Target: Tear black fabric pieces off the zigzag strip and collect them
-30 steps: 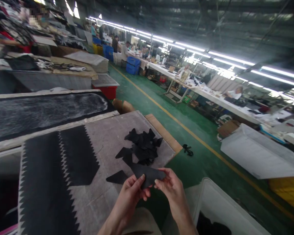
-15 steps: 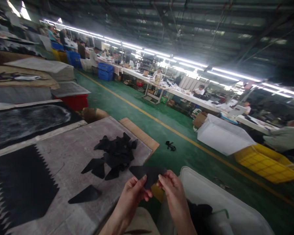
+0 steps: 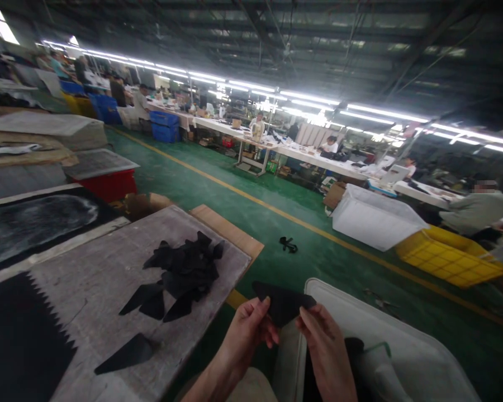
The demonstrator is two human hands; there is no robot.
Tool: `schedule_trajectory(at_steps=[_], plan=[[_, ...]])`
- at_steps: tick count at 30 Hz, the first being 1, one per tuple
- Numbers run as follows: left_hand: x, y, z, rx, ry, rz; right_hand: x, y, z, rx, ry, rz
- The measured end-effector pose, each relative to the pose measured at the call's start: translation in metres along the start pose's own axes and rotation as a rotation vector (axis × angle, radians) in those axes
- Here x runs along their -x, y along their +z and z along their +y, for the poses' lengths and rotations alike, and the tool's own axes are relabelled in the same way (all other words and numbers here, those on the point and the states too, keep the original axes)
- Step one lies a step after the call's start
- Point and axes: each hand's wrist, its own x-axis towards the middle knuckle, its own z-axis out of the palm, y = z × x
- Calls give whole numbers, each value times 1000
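Now, in the head view, both hands are up in front of the body at the bottom middle. The left hand [image 3: 249, 329] pinches the lower left edge of a flat black cut piece [image 3: 281, 301], thumb on the near face and fingers behind it. The right hand [image 3: 324, 340] grips the same piece at its lower right edge, fingers curled against it. The piece is roughly triangular, with its point toward the left hand, and it is held above the gap between the worktop and a bin.

Left of the left hand lies the grey worktop [image 3: 109, 279]. On it, up and left of that hand, sits a loose pile of black pieces [image 3: 182, 268] of the same kind, overlapping one another. One single black piece [image 3: 126, 354] lies apart from the pile, nearer the worktop's front edge and well left of the left hand. Further left, a black sheet with a saw-tooth edge [image 3: 20, 346] lies flat on the worktop.

Just under and right of the right hand stands a white bin [image 3: 381, 329]; something dark lies inside it, too dim to make out.

Beyond the hands, a black scrap [image 3: 288, 244] lies on the green floor [image 3: 276, 223]. Further right are a white box [image 3: 373, 218] and a yellow crate [image 3: 448, 257], with a seated person [image 3: 475, 209] behind the crate.
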Motion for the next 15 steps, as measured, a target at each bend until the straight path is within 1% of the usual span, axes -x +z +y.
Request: schedule_trajectory(at_steps=[5,9,12,15], plan=[[-30,28,-8,-119,-18,-19,-18,-33,-12,-91,-12,59],[-56,63,-21,-195,-45,-27,-32,-68,-28,-155,-58,124],[-74,94,-37,-260,-80,-64,-41,-98,-42,-208,-110,194],[-90,123,-62,-335,-126,-141,-49,-128,-56,-271,-154,296]])
